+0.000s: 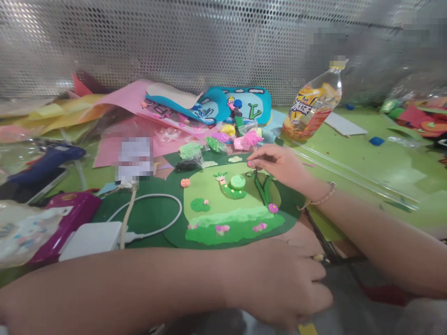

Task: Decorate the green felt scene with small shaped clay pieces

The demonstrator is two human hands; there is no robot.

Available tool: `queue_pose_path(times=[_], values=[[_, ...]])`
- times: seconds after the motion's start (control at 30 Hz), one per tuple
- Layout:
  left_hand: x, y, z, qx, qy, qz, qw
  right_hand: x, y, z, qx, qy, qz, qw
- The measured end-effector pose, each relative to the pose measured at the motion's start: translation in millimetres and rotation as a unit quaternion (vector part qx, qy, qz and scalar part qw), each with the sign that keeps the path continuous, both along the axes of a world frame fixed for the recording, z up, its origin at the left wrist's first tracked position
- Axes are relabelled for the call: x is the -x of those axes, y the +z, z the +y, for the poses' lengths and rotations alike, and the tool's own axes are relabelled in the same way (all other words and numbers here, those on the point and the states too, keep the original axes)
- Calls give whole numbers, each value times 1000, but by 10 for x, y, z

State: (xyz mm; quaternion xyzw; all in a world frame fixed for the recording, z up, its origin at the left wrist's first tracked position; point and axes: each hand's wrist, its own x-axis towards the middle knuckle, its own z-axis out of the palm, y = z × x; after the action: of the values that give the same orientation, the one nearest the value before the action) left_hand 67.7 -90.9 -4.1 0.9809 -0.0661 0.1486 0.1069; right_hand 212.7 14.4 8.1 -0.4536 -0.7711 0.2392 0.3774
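A picture made of soft modelling clay lies on a dark green sheet (293,223). It has a green clay snail (237,183), a lily pad (199,204), grass (233,232) with pink flowers, and a dark green stem (262,186). My right hand (281,165) is closed in a pinch at the stem's top, with a small piece of pink clay (250,164) at the fingertips. My left hand (282,279) is across the near edge, its fingers curled. A small pale thing (318,257) shows by those fingers; what they hold is unclear.
Bagged clay lumps (190,151) and a blue cutout picture (258,104) sit behind. A tilted bottle (314,107) stands at back right, near a clear rod (363,179). On the left are a white charger (92,239) with a cable, a purple case (66,218) and a blue tool (52,160).
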Motion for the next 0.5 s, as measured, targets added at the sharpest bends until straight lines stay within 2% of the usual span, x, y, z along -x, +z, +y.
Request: queue_pose_path(times=[0.1,0.2,0.37,0.5], values=[[-8,89,-17,3,87,-39,995,-5,2,16,-25,-13,-25,999],[-11,168,-16,-19,195,-27,980,-11,-9,33,-33,-19,-33,999],[-4,171,31,-56,390,61,917,-15,-28,59,-36,-17,-38,998],[0,100,94,-54,443,102,889,-26,-36,71,-40,-12,-42,998]])
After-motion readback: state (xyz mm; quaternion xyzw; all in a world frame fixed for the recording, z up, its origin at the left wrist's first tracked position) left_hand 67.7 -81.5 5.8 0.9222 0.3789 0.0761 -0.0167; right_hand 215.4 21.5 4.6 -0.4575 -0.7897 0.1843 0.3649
